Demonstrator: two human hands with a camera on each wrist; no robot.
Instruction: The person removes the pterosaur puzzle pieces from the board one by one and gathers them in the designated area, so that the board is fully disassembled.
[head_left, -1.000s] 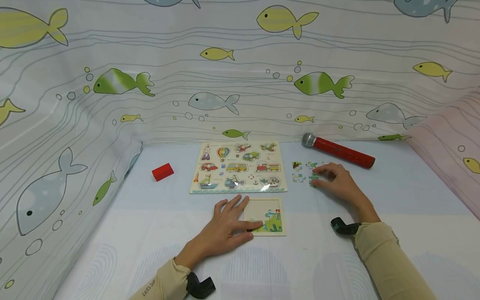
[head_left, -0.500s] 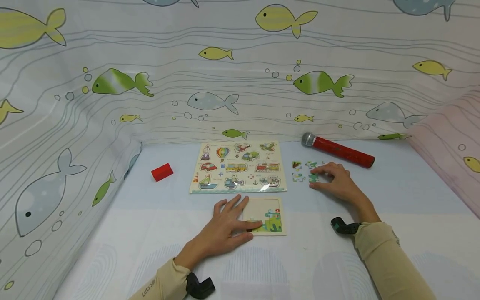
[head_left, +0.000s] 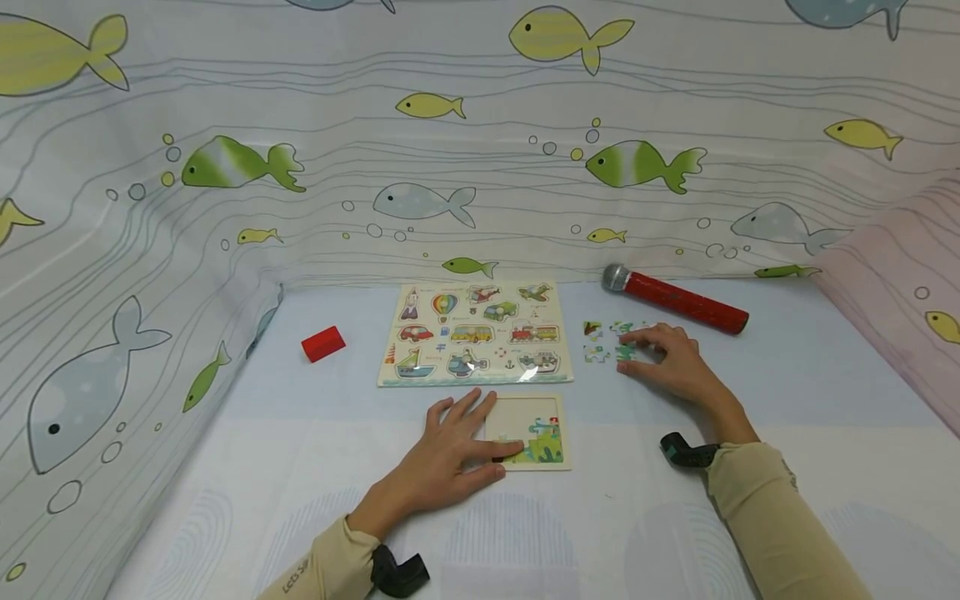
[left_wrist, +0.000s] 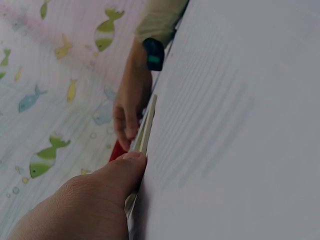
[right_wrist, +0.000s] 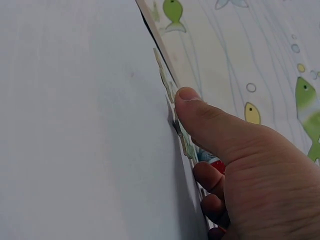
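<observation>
A person in beige sleeves [head_left: 780, 508] works at a tabletop [head_left: 600, 533] covered in pale blue and white patterned cloth. The left hand [head_left: 453, 458] lies flat with its fingers spread wide over the left side of a small rectangular cream-coloured puzzle tray [head_left: 525, 406]. Its index finger reaches across the lower part of the tray, and its thumb lies along the near edge. Fitted green jigsaw pieces [head_left: 546, 446] fill the tray's lower right area, and the bare base shows above and to the left of them.

The right hand [head_left: 675, 367] is well to the right of the tray, bent over a group of small, flat, multicoloured loose jigsaw pieces [head_left: 597, 354]. Its thumb and index finger stand slightly apart, one on either side of a green and white piece [head_left: 625, 353]; whether they pinch it, one cannot tell. The right wrist view shows the thumb tip right at the pieces' edge, the other fingers curled.

Just beyond the tray lies a larger cream board [head_left: 476, 333] with colourful vehicle pictures. A red block [head_left: 323, 343] sits to its left; a red toy microphone with a silver-grey head [head_left: 675, 300] lies slanted beyond the loose pieces. Black devices [head_left: 399, 573] are worn at both wrists. A white fish-printed cloth [head_left: 315, 100] rises behind the tabletop.
</observation>
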